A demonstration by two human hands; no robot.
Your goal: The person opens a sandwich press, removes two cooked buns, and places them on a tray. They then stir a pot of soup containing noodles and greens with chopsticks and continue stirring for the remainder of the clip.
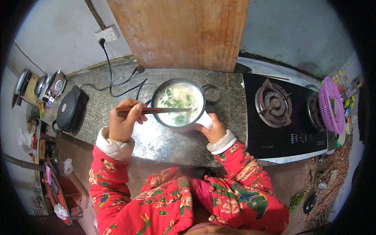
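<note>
An electric cooking pot (200,113) with a pale inside and a dark rim stands on the stone counter in front of me. It holds whitish noodle soup (176,98) with green leaves. My left hand (127,117) grips a pair of dark wooden chopsticks (156,111), which lie level across the pot with their tips over the soup at the right side. My right hand (214,128) is closed round the pot's white handle (205,121) at its lower right. Red flowered sleeves with pale cuffs cover both arms.
A black round electric griddle (70,109) sits at the left. A black cord (110,74) runs from the wall socket (107,34) across the counter (145,139). Behind the pot lies a dark ring (213,94). A gas stove (270,141) and a purple basket (331,105) are at the right.
</note>
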